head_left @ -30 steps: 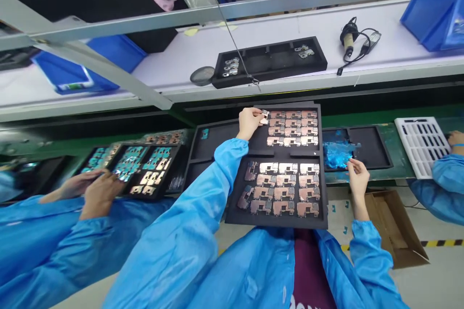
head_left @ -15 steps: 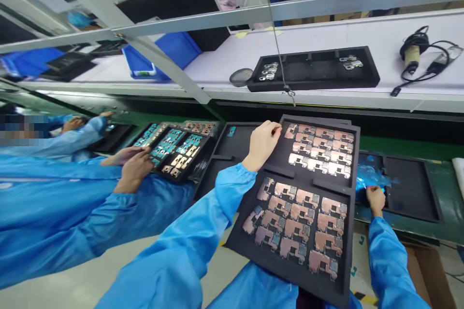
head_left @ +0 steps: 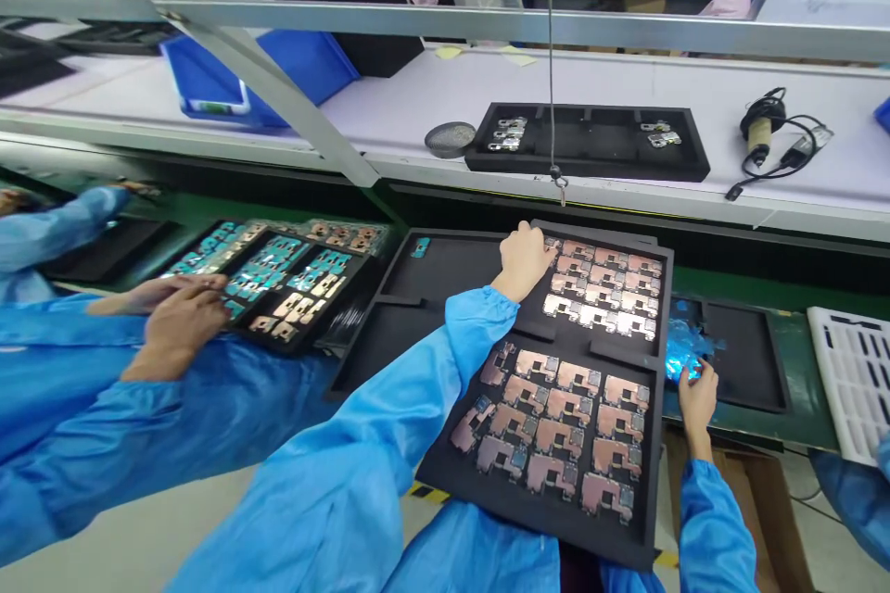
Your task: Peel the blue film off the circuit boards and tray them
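Note:
My left hand (head_left: 525, 260) is at the far left corner of a black tray (head_left: 514, 454), fingers curled together against the first copper-coloured board (head_left: 551, 250) of the back row. The fingertips are partly hidden, so what they pinch cannot be made out. Rows of flat copper-coloured boards with square cut-outs (head_left: 557, 438) fill both compartments; a few at the left lie askew. To the right, my right hand (head_left: 697, 398) touches a crumpled heap of shiny blue film (head_left: 684, 347), thumb and fingers apart. That heap lies in a second black tray (head_left: 747, 357) on the green bench.
Another black tray (head_left: 445, 273) with one teal piece (head_left: 420, 247) lies to the left. Beyond it, a co-worker's hands (head_left: 184, 310) work at a tray of teal and gold parts (head_left: 278, 292). The shelf holds a long black tray (head_left: 591, 162), a round dish (head_left: 450, 140) and a corded tool (head_left: 759, 134).
My left hand has moved right onto the corner board. My right hand's fingers have spread from a tight pinch at the blue film. The view has shifted to the right.

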Motion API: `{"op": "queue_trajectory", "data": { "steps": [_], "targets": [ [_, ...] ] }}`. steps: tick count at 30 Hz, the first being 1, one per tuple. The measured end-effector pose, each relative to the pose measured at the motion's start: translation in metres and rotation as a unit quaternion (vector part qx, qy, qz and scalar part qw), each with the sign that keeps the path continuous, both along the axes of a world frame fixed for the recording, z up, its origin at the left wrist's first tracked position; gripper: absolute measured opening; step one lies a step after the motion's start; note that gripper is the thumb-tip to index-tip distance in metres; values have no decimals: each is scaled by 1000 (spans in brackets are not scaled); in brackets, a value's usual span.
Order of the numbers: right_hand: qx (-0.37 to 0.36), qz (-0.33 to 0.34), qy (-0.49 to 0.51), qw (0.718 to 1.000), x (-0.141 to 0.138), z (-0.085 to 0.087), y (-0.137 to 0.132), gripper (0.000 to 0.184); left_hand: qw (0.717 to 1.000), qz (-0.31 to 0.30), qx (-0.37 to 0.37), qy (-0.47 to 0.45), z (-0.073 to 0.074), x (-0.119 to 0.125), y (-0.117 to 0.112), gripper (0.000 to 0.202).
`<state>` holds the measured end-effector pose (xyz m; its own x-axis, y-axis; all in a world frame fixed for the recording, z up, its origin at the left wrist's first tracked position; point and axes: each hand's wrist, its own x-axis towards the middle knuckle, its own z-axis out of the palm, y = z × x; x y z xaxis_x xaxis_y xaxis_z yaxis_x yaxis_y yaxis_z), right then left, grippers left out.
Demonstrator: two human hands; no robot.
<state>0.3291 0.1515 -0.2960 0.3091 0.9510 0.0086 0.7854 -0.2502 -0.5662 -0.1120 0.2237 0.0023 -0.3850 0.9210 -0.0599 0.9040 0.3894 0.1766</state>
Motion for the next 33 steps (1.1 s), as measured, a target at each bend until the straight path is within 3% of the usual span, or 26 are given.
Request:
{"op": "queue_trajectory", "data": {
  "steps": [3, 6, 11, 13, 18, 22, 25, 29, 33],
  "targets": [
    [18, 7, 24, 1000, 11, 1, -36, 74, 998, 29, 3, -48, 3, -7, 5, 21],
    [25, 9, 47, 999, 23, -3, -66, 75, 992, 17, 42, -116, 4, -22, 11, 16],
    [31, -5, 84, 996, 36, -12, -103, 70, 981, -125, 46, -143, 1, -49, 32, 12],
    [21, -8, 89, 996, 37, -12, -112, 69, 979, -153, 46, -129, -1, -53, 39, 13],
    [-5, -16, 92, 996, 37, -6, -125, 67, 976, -183, 77, -86, -8, -49, 32, 19],
    [-13, -22, 93, 995, 38, -4, -127, 67, 960, -250, 126, 5, -21, -49, 11, 27],
    [-18, -21, 98, 995, 37, -7, -126, 68, 945, -298, 122, 66, -27, -52, 2, 28],
    [-18, -13, 101, 995, 32, -10, -125, 66, 930, -324, 116, 130, -25, -51, 1, 26],
    [-15, -2, 105, 994, 26, -12, -125, 65, 934, -309, 107, 146, -20, -46, 1, 21]
  ]
}}
